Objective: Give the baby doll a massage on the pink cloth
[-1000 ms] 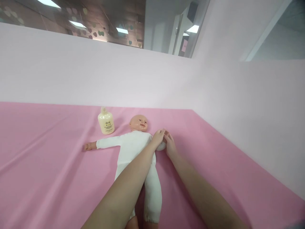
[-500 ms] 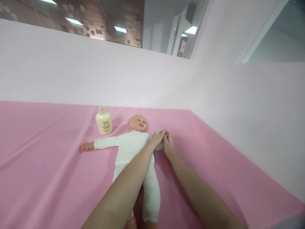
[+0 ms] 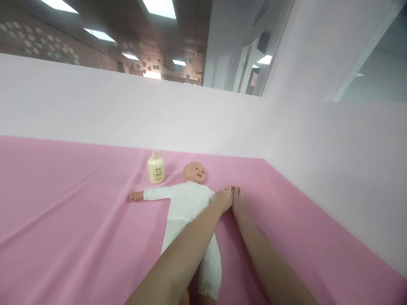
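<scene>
Stretching in from the left, the pink surface (image 3: pixel 57 212) shows long creases, a white wall (image 3: pixel 79 110) behind it and, above that, a glass panel (image 3: pixel 184 38) full of heart shapes (image 3: pixel 38 42) and bright ceiling lights (image 3: pixel 98 34). Next up, a small fist (image 3: pixel 136 196) poking from a white sleeve (image 3: pixel 157 193), and just behind it stands the pale yellow bottle (image 3: pixel 156 169), upright, dark print on its front. Here's the doll (image 3: pixel 186 205) they belong to, on its back on the pink surface, head at the far end, face turned rightward. And the action: the left hand (image 3: pixel 224 199), forearm crossing the doll, meets the right hand (image 3: pixel 238 202), fingertips together beside the torso. Narrow grip on both, cupped around the end of the doll's other arm, almost entirely hiding it. Far right, pale wall again.
</scene>
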Action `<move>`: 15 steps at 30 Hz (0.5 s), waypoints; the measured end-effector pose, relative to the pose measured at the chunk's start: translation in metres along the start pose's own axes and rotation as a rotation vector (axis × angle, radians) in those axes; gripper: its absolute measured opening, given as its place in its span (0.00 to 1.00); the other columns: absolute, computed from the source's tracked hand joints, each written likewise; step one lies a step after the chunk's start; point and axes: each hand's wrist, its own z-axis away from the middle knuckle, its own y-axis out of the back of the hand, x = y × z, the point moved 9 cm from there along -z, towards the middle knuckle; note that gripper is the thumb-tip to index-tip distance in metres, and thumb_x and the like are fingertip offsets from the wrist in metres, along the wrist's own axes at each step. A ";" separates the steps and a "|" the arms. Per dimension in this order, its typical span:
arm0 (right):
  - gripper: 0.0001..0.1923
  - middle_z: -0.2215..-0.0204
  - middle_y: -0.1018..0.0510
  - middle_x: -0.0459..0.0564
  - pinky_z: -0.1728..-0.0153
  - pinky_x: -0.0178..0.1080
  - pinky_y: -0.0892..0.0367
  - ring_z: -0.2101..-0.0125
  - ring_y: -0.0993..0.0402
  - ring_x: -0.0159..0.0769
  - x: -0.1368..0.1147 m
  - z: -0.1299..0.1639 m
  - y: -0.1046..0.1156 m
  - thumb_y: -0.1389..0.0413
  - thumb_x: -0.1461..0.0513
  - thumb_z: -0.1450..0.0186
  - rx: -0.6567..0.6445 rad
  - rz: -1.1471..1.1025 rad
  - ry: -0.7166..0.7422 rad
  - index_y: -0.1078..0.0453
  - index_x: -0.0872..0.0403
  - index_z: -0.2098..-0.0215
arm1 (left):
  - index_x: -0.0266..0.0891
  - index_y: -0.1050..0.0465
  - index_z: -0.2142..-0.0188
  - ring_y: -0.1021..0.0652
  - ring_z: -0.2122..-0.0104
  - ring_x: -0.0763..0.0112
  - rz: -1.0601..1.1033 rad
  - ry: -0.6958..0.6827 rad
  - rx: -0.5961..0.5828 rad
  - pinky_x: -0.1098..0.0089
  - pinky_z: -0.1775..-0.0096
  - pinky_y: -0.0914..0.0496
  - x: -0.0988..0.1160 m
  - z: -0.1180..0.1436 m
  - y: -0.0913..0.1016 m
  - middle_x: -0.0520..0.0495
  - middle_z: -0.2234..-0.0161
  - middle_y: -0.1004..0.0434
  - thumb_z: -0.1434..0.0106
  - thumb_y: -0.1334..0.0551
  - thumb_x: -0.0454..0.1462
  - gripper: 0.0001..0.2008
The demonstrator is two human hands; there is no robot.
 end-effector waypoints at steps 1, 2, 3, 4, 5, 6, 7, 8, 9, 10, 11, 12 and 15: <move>0.10 0.69 0.22 0.47 0.58 0.44 0.33 0.64 0.26 0.44 0.002 -0.004 0.004 0.46 0.51 0.32 0.022 0.016 -0.010 0.33 0.47 0.67 | 0.37 0.27 0.42 0.19 0.47 0.46 -0.056 -0.018 -0.014 0.48 0.40 0.31 0.007 0.005 0.001 0.29 0.50 0.18 0.25 0.48 0.37 0.18; 0.10 0.68 0.22 0.48 0.59 0.44 0.33 0.64 0.26 0.45 0.005 -0.008 0.007 0.46 0.51 0.33 0.041 0.030 -0.020 0.34 0.47 0.66 | 0.38 0.27 0.42 0.20 0.44 0.45 -0.105 -0.043 -0.026 0.47 0.38 0.32 0.015 0.011 0.003 0.29 0.48 0.18 0.28 0.45 0.36 0.18; 0.09 0.68 0.22 0.48 0.59 0.44 0.32 0.64 0.26 0.45 0.007 -0.011 0.009 0.47 0.51 0.33 0.061 0.041 -0.027 0.35 0.47 0.64 | 0.39 0.26 0.42 0.22 0.42 0.44 -0.147 -0.072 -0.038 0.46 0.37 0.34 0.023 0.018 0.006 0.30 0.46 0.19 0.30 0.42 0.35 0.18; 0.09 0.67 0.21 0.48 0.60 0.44 0.31 0.64 0.25 0.45 0.009 -0.013 0.011 0.48 0.51 0.33 0.069 0.050 -0.035 0.35 0.46 0.62 | 0.39 0.24 0.44 0.23 0.40 0.42 -0.183 -0.099 -0.048 0.45 0.35 0.35 0.032 0.027 0.011 0.30 0.44 0.20 0.32 0.39 0.35 0.18; 0.10 0.66 0.21 0.48 0.61 0.44 0.31 0.65 0.24 0.45 0.010 -0.015 0.011 0.48 0.51 0.34 0.069 0.059 -0.038 0.35 0.46 0.60 | 0.39 0.23 0.47 0.25 0.38 0.41 -0.212 -0.122 -0.052 0.43 0.34 0.37 0.041 0.038 0.017 0.30 0.43 0.22 0.33 0.38 0.36 0.16; 0.11 0.64 0.20 0.49 0.62 0.44 0.30 0.65 0.23 0.45 0.011 -0.016 0.010 0.48 0.52 0.34 0.063 0.072 -0.038 0.35 0.47 0.57 | 0.40 0.22 0.47 0.27 0.36 0.40 -0.249 -0.154 -0.052 0.42 0.32 0.40 0.050 0.051 0.024 0.30 0.41 0.23 0.33 0.39 0.37 0.16; 0.13 0.63 0.20 0.49 0.61 0.44 0.29 0.65 0.22 0.45 0.012 -0.016 0.009 0.47 0.52 0.35 0.054 0.089 -0.033 0.35 0.47 0.55 | 0.41 0.22 0.46 0.29 0.35 0.39 -0.330 -0.204 -0.054 0.39 0.32 0.41 0.060 0.066 0.031 0.30 0.39 0.25 0.31 0.41 0.38 0.16; 0.15 0.62 0.19 0.50 0.60 0.44 0.28 0.63 0.22 0.46 0.011 -0.016 0.008 0.46 0.52 0.37 0.046 0.110 -0.023 0.34 0.48 0.53 | 0.42 0.22 0.45 0.32 0.33 0.39 -0.382 -0.223 -0.038 0.37 0.30 0.44 0.067 0.082 0.041 0.31 0.36 0.27 0.30 0.42 0.39 0.17; 0.17 0.61 0.19 0.52 0.57 0.45 0.28 0.61 0.21 0.47 0.011 -0.016 0.008 0.45 0.53 0.38 0.039 0.135 -0.010 0.32 0.49 0.53 | 0.43 0.22 0.44 0.35 0.30 0.37 -0.402 -0.210 -0.023 0.35 0.29 0.47 0.069 0.099 0.050 0.32 0.34 0.29 0.29 0.42 0.40 0.17; 0.17 0.59 0.18 0.54 0.52 0.46 0.28 0.58 0.21 0.48 0.009 -0.015 0.007 0.44 0.54 0.39 0.033 0.161 0.005 0.31 0.50 0.54 | 0.45 0.23 0.43 0.38 0.28 0.37 -0.399 -0.167 0.017 0.34 0.28 0.51 0.068 0.117 0.062 0.32 0.32 0.31 0.29 0.42 0.41 0.18; 0.17 0.57 0.18 0.57 0.47 0.48 0.30 0.54 0.22 0.50 0.008 -0.013 0.007 0.43 0.55 0.40 0.025 0.185 0.021 0.29 0.51 0.55 | 0.46 0.24 0.40 0.41 0.26 0.37 -0.379 -0.111 0.048 0.33 0.27 0.54 0.064 0.137 0.072 0.34 0.29 0.35 0.29 0.42 0.42 0.20; 0.16 0.55 0.18 0.59 0.42 0.50 0.32 0.50 0.22 0.53 0.006 -0.011 0.006 0.43 0.56 0.41 0.013 0.206 0.036 0.27 0.52 0.57 | 0.48 0.25 0.38 0.45 0.24 0.37 -0.347 -0.044 0.078 0.32 0.27 0.57 0.056 0.158 0.081 0.36 0.26 0.40 0.29 0.41 0.44 0.21; 0.16 0.47 0.19 0.67 0.32 0.56 0.42 0.38 0.29 0.59 0.000 -0.002 0.003 0.43 0.57 0.41 -0.022 0.244 0.079 0.24 0.55 0.56 | 0.55 0.29 0.34 0.55 0.21 0.39 -0.263 0.187 0.163 0.29 0.27 0.59 0.021 0.226 0.096 0.44 0.21 0.51 0.30 0.41 0.49 0.26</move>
